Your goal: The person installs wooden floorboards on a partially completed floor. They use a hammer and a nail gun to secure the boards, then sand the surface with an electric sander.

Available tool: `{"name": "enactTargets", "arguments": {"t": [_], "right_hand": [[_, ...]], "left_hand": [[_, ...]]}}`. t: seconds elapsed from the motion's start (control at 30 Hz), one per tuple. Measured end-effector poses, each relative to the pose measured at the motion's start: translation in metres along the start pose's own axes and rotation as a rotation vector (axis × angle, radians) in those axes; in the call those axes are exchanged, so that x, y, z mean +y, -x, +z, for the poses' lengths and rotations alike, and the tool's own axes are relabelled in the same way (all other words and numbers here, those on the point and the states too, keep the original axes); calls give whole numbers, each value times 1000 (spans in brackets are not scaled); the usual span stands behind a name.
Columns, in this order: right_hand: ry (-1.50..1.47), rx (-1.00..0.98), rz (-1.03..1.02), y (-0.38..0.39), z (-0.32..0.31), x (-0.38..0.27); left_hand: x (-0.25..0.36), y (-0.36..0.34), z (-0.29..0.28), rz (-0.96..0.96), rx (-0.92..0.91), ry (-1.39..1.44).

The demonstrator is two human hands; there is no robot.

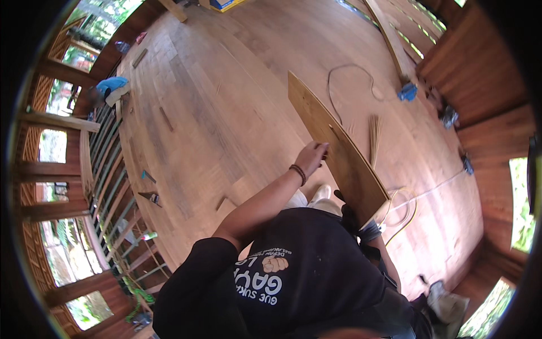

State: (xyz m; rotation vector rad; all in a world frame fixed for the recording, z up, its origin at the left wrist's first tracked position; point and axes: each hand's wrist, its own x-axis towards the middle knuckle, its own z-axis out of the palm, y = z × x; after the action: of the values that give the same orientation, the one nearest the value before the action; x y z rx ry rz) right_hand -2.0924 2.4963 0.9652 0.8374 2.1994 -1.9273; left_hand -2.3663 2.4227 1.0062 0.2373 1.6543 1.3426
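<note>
A long brown wooden plank (339,150) slants up from my right side, tilted on edge with its broad face toward my left. My right hand (351,217), in a dark glove, grips its near end low down, and the plank hides part of the fingers. My left hand (309,160), bare with a dark bracelet at the wrist, is beside the middle of the plank's face. Its fingers are slightly bent and apart, and I see nothing held in them. Whether the fingertips touch the wood I cannot tell.
Wooden floorboards (226,101) surround me. A bundle of thin sticks (374,138) and a cable (333,96) lie beyond the plank. A hand saw (149,197) lies left, near open floor joists (107,164). A person in blue (112,86) crouches at far left. A blue tool (407,91) sits at right.
</note>
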Motion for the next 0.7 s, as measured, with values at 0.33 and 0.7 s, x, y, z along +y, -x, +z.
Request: {"name": "enactTargets", "arguments": {"t": [0.33, 0.7], "right_hand": [[-397, 132, 292, -241, -110, -58], [-211, 81, 437, -523, -247, -163]], "left_hand": [[86, -263, -163, 104, -5, 1039], [168, -305, -304, 177, 217, 1112]]}}
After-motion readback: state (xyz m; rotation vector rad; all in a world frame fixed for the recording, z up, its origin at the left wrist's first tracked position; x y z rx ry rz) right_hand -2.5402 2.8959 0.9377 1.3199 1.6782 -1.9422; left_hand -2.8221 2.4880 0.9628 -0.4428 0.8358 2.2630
